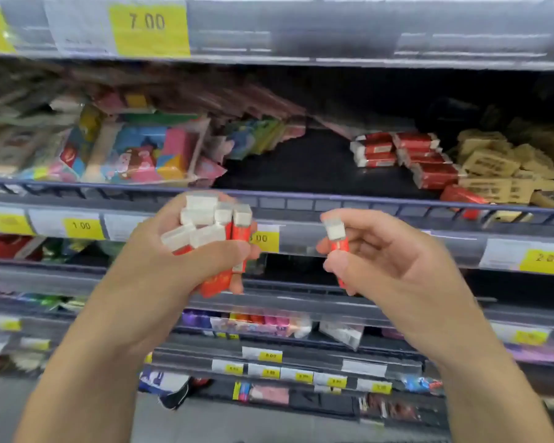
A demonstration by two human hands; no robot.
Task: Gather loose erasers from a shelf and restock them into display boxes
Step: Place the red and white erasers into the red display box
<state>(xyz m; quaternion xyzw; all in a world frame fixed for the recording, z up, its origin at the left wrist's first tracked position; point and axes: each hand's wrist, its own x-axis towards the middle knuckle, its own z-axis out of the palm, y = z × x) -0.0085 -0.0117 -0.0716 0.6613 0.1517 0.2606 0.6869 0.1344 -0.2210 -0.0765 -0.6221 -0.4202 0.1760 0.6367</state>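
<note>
Both forearms reach up from the bottom of the view, and the left hand is curled tight round a bundle of erasers, red sleeves down, white ends up, fanned unevenly above the fingers. Close beside it, not touching, the right hand pinches a single eraser between thumb and fingertips, upright, white end on top. These look light, small and fairly stiff, but the wrappers seem glossy, so a loose bundle could slide apart; each is best taken across its long flat sides, at the sleeve. More red erasers lie heaped on the shelf above and to the right of the hands, beside a pile of tan erasers. No display box can be made out
</note>
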